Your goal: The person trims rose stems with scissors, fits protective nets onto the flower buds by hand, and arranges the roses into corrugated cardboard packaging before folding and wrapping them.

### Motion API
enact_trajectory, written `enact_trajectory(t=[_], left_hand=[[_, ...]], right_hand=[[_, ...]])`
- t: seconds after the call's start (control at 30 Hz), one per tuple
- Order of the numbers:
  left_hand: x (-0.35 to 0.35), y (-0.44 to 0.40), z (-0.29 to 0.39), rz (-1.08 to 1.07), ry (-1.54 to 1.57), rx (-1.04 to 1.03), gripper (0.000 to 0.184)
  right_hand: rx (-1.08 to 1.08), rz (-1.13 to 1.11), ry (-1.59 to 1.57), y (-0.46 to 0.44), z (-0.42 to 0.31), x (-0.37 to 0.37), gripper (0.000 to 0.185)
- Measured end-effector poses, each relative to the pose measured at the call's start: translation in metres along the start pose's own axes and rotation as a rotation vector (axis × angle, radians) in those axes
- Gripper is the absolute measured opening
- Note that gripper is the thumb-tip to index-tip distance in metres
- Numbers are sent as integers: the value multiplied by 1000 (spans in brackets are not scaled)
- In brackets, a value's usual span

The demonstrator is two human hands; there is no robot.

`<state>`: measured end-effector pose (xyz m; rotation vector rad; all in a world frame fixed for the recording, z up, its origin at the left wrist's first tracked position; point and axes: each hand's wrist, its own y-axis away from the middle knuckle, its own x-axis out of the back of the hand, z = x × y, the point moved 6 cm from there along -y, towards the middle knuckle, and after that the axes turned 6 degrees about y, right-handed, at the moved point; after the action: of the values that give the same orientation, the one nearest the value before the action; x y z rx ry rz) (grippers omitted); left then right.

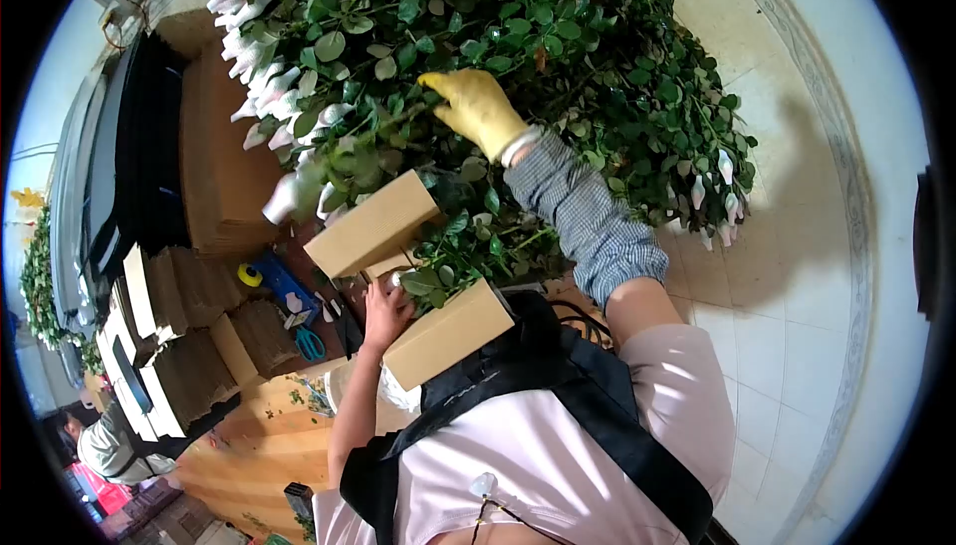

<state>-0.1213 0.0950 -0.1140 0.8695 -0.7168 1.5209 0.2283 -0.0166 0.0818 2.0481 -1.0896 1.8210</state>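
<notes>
The right hand (pixel 480 115), in a yellow glove, reaches over a big heap of leafy stems (pixel 558 32), thumb set apart from the forefinger (whether they pinch a stem, I can't tell). A blurred, white-sleeved flower (pixel 285 199) shows near the upper cardboard panel (pixel 373 226). The bare left hand (pixel 384 316) sits between that and the lower cardboard panel (pixel 448 336), fingers curled; their grip I can't tell either. Leafy sprigs (pixel 430 284) lie between the panels, blue scissors (pixel 310 344) nearby.
</notes>
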Motion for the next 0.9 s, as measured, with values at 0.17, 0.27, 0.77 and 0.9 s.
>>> enact_trajectory(t=[0.17, 0.27, 0.77, 0.9], left_hand=[[3, -3, 4, -11, 21, -27, 40], [5, -5, 6, 29, -4, -34, 38], [11, -4, 10, 54, 37, 31, 33], [6, -4, 7, 75, 62, -10, 33]], right_hand=[[2, 475, -2, -5, -25, 58, 32], [-127, 251, 148, -9, -13, -11, 29], [118, 6, 193, 36, -75, 22, 33], [212, -13, 253, 56, -1, -126, 36]])
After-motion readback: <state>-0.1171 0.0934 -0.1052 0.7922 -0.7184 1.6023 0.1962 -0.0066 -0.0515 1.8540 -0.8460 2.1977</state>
